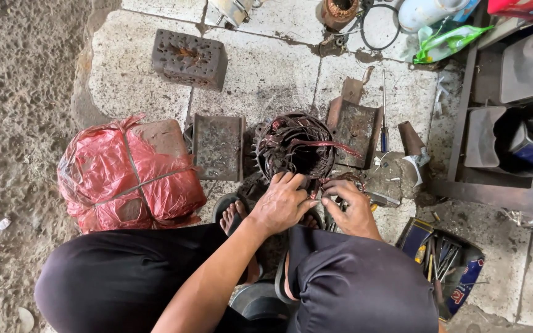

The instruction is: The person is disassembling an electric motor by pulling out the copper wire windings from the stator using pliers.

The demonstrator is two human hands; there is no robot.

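both hands on motor stator (296,147) near edge: left hand (280,205) grip closed on its rim, right hand (351,206) grip pinching copper wires (331,185) just beside it.

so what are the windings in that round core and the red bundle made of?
Windings: likely enamelled copper, judging by the reddish-brown glossy strands. Round core: dark, dull, toothed, probably steel. Red bundle: thin plastic sheet, shiny and creased, tied with cord.
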